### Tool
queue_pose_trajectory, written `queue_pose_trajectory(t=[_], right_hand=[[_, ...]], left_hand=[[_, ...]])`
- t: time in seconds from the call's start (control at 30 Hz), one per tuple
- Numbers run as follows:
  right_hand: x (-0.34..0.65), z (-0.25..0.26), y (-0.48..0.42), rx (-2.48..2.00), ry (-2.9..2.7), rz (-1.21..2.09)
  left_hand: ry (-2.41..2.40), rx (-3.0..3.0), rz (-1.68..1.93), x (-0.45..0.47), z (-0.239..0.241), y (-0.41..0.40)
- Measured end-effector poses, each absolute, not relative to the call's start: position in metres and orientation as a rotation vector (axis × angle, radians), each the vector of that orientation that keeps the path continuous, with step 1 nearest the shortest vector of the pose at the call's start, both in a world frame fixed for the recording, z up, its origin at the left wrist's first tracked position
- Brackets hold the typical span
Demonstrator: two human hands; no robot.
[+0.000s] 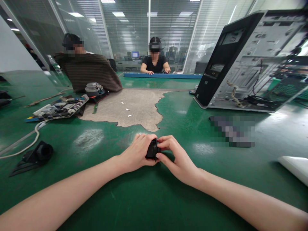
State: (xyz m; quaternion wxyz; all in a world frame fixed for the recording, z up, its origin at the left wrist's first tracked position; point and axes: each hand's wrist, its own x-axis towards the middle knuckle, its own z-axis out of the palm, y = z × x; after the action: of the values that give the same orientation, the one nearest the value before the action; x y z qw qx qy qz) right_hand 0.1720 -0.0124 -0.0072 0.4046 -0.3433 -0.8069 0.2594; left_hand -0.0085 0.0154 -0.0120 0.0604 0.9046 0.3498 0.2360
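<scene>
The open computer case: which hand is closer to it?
Right. The right hand lies down-left of the computer case in the picture; the left hand is further left, beyond the small black part both hands grip.

Head-worn camera, facing forward and down, close above left hand [136,154], right hand [179,161], green table [149,202]

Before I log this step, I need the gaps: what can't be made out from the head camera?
Head view:
Small black part: mostly covered by the left hand and right hand; its shape is unclear.
Flat item right of the hands: blurred into blocks.
White object: cut off by the right edge.
Open computer case: its interior runs past the right edge.
</scene>
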Motion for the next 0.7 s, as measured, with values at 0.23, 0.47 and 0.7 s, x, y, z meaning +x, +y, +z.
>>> queue_pose_trajectory(t=[0.23,0.47,0.7], right_hand=[[0.171,-0.012,-0.0104,-0.868,-2.007,0.779],[0.1737,-0.0073,-0.0149,-0.888,-2.138,0.645],[0.1724,-0.009,-0.0124,-0.875,-2.053,0.677]], left_hand=[[1.062,2.737,0.718,-0.0082,-0.0125,0.0154],[1.078,2.729,0.706,-0.0076,-0.0114,0.0151],[1.073,2.72,0.709,-0.0076,-0.0118,0.0149]])
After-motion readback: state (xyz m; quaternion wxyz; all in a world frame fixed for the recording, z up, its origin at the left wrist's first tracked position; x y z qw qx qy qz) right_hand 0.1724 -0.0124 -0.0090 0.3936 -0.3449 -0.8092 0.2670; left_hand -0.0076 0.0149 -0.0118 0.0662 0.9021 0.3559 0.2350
